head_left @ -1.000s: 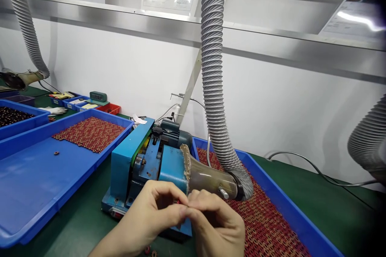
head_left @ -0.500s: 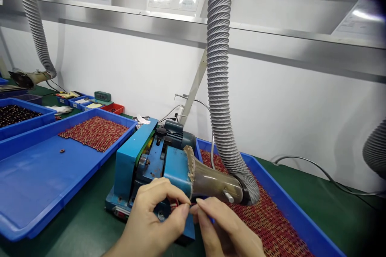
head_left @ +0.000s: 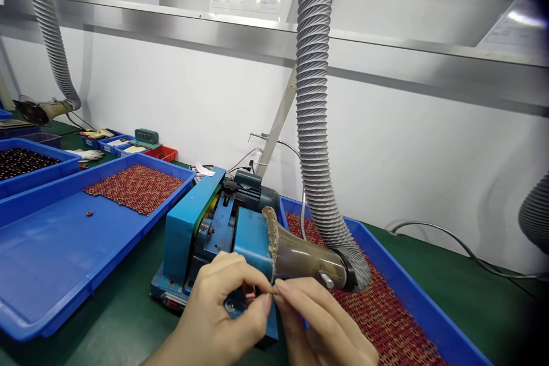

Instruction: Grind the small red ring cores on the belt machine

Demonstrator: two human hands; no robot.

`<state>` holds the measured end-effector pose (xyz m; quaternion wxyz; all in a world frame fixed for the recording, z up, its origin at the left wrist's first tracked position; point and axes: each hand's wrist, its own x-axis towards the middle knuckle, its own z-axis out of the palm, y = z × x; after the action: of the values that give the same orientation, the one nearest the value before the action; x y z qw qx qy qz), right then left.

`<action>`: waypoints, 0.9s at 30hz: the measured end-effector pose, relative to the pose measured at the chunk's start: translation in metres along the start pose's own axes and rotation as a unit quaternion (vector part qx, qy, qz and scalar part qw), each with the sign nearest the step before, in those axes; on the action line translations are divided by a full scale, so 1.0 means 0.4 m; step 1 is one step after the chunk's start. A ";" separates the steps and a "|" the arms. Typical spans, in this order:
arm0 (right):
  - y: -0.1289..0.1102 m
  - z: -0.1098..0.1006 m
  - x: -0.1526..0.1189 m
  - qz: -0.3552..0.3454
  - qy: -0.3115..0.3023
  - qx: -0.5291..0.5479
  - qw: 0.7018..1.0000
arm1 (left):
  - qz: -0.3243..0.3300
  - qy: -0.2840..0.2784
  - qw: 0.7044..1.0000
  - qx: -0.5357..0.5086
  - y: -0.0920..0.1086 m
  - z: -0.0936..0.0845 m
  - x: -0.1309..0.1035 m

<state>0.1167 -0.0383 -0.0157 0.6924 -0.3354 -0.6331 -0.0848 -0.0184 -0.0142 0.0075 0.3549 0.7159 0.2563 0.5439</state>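
Observation:
In front of a blue belt-driven machine (head_left: pixel 253 234), my left hand (head_left: pixel 231 303) pinches thumb and forefinger together. The fingertips of my right hand (head_left: pixel 321 320) meet them and are closed too. A tiny brownish edge shows where the tips touch, mostly covered by the fingers, so its kind cannot be told. Something red shows through the gap of the left hand; I cannot tell what it belongs to. To the right, a blue tray (head_left: pixel 429 297) holds many small red rings (head_left: pixel 386 309). The long blue tray (head_left: pixel 43 263) on the left has red rings (head_left: pixel 137 189) packed at its far end.
A brown nozzle (head_left: pixel 304 257) on a grey ribbed hose (head_left: pixel 315 126) reaches the machine's right side. One loose ring (head_left: pixel 89 214) lies in the left tray. Behind are a tray of black parts (head_left: pixel 21 163), a white glove (head_left: pixel 88 155) and a red bin (head_left: pixel 162 153).
My right fingertips have shifted slightly and press closer against the left ones. The small piece between them shows less dark red than before. The view has moved very little.

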 end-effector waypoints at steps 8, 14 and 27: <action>-0.033 -0.007 0.007 0.209 -0.064 0.019 0.976 | 0.252 0.009 0.927 0.278 -0.036 0.001 -0.002; -0.012 -0.020 0.013 0.290 -0.086 0.281 0.911 | 0.261 0.075 0.937 0.218 -0.026 0.006 -0.002; -0.015 -0.007 0.001 0.158 -0.060 0.035 0.985 | 0.271 0.083 0.940 0.188 -0.028 0.019 0.009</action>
<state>0.1159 -0.0442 -0.0132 0.6690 -0.4118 -0.6150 0.0682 -0.0098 -0.0065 -0.0004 0.0308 0.7644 0.1783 0.6189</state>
